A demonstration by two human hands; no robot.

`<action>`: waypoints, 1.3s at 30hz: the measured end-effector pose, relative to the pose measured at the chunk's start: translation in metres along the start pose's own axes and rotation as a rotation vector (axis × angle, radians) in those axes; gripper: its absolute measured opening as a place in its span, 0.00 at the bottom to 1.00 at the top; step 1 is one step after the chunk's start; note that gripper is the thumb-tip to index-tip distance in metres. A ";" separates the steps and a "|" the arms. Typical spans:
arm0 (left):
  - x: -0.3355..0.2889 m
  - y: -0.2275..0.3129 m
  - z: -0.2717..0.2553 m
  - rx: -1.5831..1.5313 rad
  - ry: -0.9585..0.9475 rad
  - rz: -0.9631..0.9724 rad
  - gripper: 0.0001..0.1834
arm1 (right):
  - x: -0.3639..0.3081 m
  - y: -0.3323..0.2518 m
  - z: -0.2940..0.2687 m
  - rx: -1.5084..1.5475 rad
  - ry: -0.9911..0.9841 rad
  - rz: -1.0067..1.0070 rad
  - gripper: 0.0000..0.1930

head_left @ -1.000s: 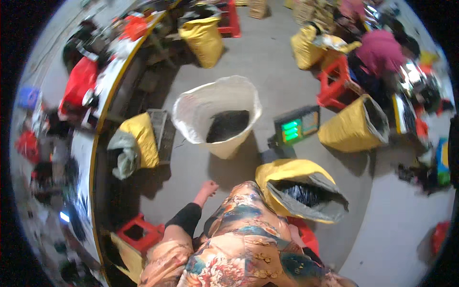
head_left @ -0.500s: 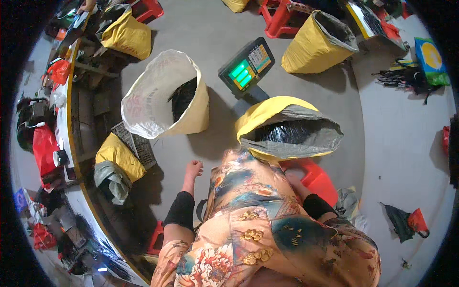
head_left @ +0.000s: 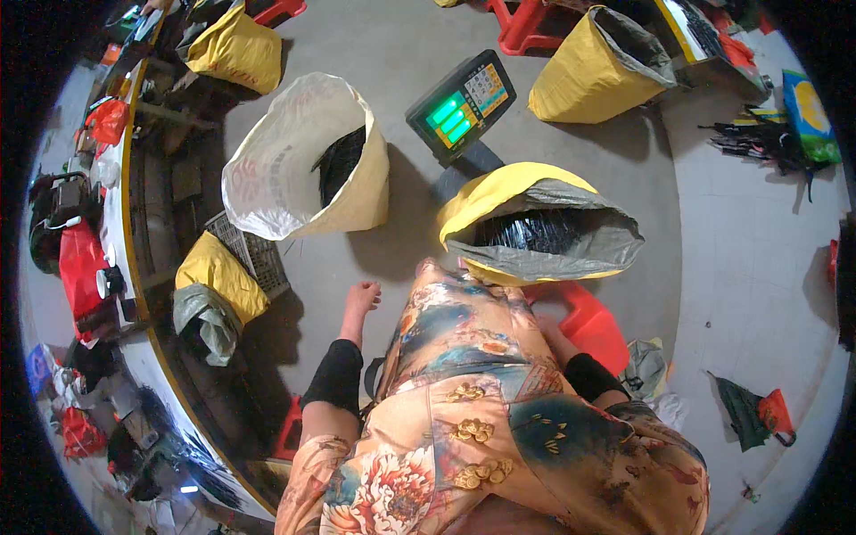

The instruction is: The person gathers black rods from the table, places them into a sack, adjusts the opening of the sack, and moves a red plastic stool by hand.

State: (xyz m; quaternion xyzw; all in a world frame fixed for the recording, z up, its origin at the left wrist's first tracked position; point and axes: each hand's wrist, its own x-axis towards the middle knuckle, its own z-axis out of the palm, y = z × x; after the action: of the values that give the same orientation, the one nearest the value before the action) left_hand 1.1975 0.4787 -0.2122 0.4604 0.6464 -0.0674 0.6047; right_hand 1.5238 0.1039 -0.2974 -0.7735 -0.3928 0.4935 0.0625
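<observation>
Right in front of you a yellow sack with a grey lining (head_left: 535, 227) gapes open on black contents, touching a red plastic stool (head_left: 584, 321), and a platform scale with a green display (head_left: 462, 105) sits just behind it; to your left a pale woven sack (head_left: 299, 169) leans open with dark goods inside. Your left hand (head_left: 361, 299) hangs free over the bare floor, fingers loosely spread and holding nothing, while your right hand is hidden behind your patterned clothing, so you cannot tell its grip
</observation>
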 end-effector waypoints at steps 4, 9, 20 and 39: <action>-0.002 -0.001 0.001 0.001 -0.014 -0.020 0.13 | -0.002 -0.001 0.000 0.022 -0.021 -0.004 0.12; -0.006 0.006 0.010 0.022 -0.016 -0.036 0.09 | -0.006 -0.010 -0.009 0.067 -0.028 0.010 0.11; 0.010 0.006 0.017 0.063 -0.038 0.042 0.03 | -0.028 -0.037 -0.022 0.172 -0.035 0.036 0.11; 0.001 0.012 0.020 0.100 -0.079 0.062 0.08 | -0.048 -0.049 -0.025 0.170 0.148 0.028 0.13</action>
State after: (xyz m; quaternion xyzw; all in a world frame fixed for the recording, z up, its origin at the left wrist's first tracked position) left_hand 1.2203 0.4728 -0.2133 0.5067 0.6035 -0.0990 0.6077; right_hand 1.5083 0.1125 -0.2268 -0.8052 -0.3329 0.4673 0.1498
